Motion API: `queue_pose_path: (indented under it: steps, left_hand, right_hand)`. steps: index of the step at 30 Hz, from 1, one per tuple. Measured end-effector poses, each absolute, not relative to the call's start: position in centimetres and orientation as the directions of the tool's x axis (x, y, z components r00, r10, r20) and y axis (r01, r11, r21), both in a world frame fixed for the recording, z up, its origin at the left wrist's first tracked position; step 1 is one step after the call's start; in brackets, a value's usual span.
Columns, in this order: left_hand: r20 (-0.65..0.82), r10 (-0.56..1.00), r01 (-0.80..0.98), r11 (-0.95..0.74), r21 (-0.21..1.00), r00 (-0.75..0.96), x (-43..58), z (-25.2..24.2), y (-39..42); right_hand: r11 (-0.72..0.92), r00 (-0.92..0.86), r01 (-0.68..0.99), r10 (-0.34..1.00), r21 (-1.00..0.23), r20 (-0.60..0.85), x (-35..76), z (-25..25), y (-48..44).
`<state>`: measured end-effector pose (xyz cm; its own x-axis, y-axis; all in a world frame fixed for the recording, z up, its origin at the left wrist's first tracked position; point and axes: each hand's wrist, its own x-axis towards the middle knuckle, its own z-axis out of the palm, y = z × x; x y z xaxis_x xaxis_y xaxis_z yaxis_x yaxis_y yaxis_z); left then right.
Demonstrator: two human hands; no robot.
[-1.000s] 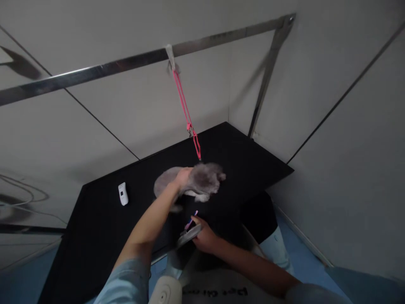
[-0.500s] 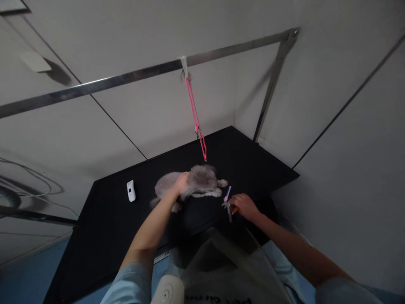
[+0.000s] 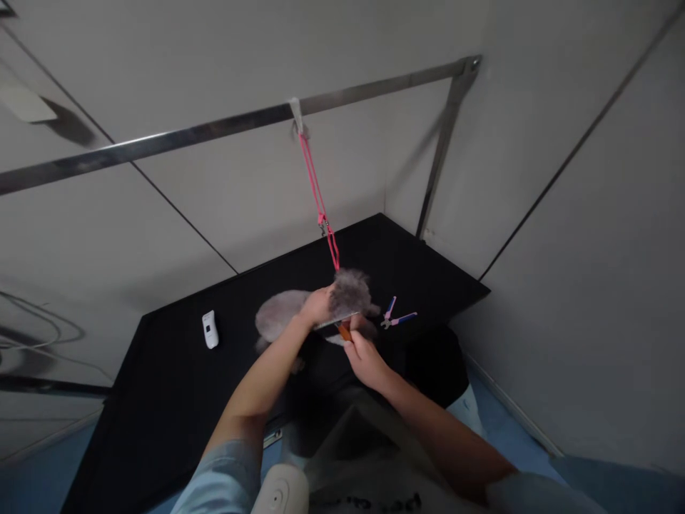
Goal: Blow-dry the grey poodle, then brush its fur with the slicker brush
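Note:
A small grey dog (image 3: 280, 313) with a short-clipped body and a fluffy head lies on the black table (image 3: 176, 400). My left hand (image 3: 317, 305) is closed around its neck, just behind the head. Gripped in my right hand (image 3: 367, 357) is a brush (image 3: 345, 330) with an orange handle and a wide, flat head, which looks like a slicker brush. Its head is at the dog's chin and chest; the bristles cannot be made out. To the right of the dog lie nail clippers (image 3: 393, 320) with pink and blue handles, spread apart.
A white handheld device with a dark button, perhaps a hair clipper (image 3: 210, 330), lies on the table's left. Above the dog, a pink loop leash (image 3: 313, 175) hangs from a metal bar (image 3: 214, 128). Walls stand behind and to the right.
My right hand has moved left from beside the nail clippers to the dog's chin, bringing the orange-handled brush. The dog's head is raised. My left hand remains at the neck.

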<state>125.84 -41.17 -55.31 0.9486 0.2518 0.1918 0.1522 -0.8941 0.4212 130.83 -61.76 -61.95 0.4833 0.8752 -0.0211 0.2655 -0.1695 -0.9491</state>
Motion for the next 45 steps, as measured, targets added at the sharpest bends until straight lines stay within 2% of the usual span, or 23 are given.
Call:
queue_pose_path:
  steps: [2,6,9,11,13,17,19,21,23,27,31,36,38,40,42,43,45]
  left_hand:
    - [0.208,0.214,0.126,-0.919,0.373,0.954,125.8,-55.8,-40.6]
    - [0.188,0.172,0.105,-0.942,0.32,0.967,125.8,-56.9,-39.5]
    - [0.128,0.135,0.093,-0.952,0.29,0.983,126.0,-57.4,-39.8]
    - [0.094,0.101,0.069,-0.954,0.292,0.99,125.9,-57.5,-40.3]
    - [0.08,0.078,0.051,-0.952,0.303,0.994,125.6,-57.4,-40.9]
    - [0.075,0.091,0.061,-0.941,0.332,0.993,125.0,-56.9,-41.2]
    - [0.055,0.139,0.105,-0.906,0.41,0.989,125.3,-56.8,-40.9]
    - [0.023,0.199,0.162,-0.856,0.491,0.98,125.9,-57.0,-40.5]
    - [0.003,0.237,0.202,-0.833,0.515,0.971,126.8,-57.4,-40.3]
    - [0.023,0.252,0.218,-0.875,0.432,0.967,128.4,-58.2,-40.4]
    - [-0.005,0.267,0.252,-0.903,0.348,0.964,129.4,-58.7,-40.6]
    - [-0.045,0.278,0.274,-0.887,0.371,0.96,129.8,-59.2,-40.5]
    - [0.044,0.272,0.236,-0.893,0.383,0.961,129.6,-59.3,-40.9]
    - [0.216,0.249,0.151,-0.909,0.389,0.944,129.3,-59.6,-41.8]
    - [0.335,0.154,0.029,-0.935,0.352,0.93,128.6,-59.9,-43.0]
    - [0.335,0.08,-0.029,-0.951,0.308,0.939,128.1,-60.1,-43.6]
    - [0.227,-0.058,-0.101,-0.978,0.182,0.972,127.3,-60.6,-44.8]
  right_hand:
    - [-0.257,0.5,-0.038,0.832,-0.966,-0.241,129.2,-63.3,-61.9]
    - [-0.381,0.384,-0.248,0.805,-0.89,-0.452,127.3,-65.8,-64.4]
    - [-0.268,0.337,-0.326,0.863,-0.907,-0.376,127.9,-65.2,-64.4]
    - [-0.15,0.445,-0.302,0.851,-0.941,-0.279,128.9,-64.4,-63.3]
    - [-0.158,0.523,-0.324,0.792,-0.933,-0.316,129.5,-64.2,-62.7]
    - [-0.261,0.462,-0.374,0.78,-0.89,-0.422,128.4,-65.4,-63.7]
    - [-0.262,0.451,-0.312,0.805,-0.913,-0.385,128.0,-65.5,-63.6]
    - [-0.227,0.497,-0.179,0.819,-0.957,-0.287,128.3,-65.2,-62.7]
    - [-0.238,0.548,-0.13,0.791,-0.962,-0.27,128.8,-64.9,-61.8]
    - [-0.36,0.546,-0.024,0.777,-0.932,-0.314,128.2,-64.9,-62.1]
    - [-0.387,0.56,0.201,0.799,-0.9,-0.219,129.7,-63.4,-63.0]
    - [-0.459,0.627,0.405,0.769,-0.791,-0.125,136.4,-59.1,-65.1]
    - [-0.588,0.7,0.488,0.705,-0.645,-0.113,137.3,-58.0,-66.5]
    - [-0.634,0.7,0.57,0.708,-0.522,-0.095,136.8,-57.5,-67.2]
    - [-0.575,0.621,0.642,0.778,-0.508,-0.096,136.0,-57.7,-67.3]
    - [-0.541,0.584,0.656,0.806,-0.526,-0.1,135.8,-58.0,-67.3]
    - [-0.536,0.579,0.637,0.807,-0.555,-0.115,136.2,-59.1,-67.9]
